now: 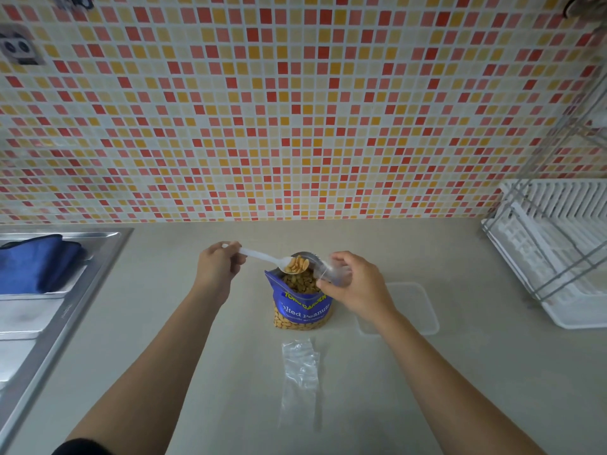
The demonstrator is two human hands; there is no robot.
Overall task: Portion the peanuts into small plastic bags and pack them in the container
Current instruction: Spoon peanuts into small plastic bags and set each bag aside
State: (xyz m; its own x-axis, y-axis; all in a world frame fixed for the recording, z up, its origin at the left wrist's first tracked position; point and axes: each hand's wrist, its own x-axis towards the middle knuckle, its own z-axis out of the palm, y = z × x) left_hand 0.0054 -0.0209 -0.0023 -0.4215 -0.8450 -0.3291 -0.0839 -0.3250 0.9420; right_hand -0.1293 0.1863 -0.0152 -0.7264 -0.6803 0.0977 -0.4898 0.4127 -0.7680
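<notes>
Left hand (pixel 219 262) pinches stiff spoon (pixel 259 256) at handle end, heaped peanuts (pixel 297 265) likely spill-prone; right hand (pixel 353 285) grips limp, probably slippery bag (pixel 328 274) at 3 o'clock of pouch (pixel 303 310), best held by its rim.

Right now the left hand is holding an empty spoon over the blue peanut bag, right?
Not quite. The spoon in the left hand is not empty: it carries a heap of peanuts. The left hand does hold it over the blue peanut bag. The head view shows this.
</notes>
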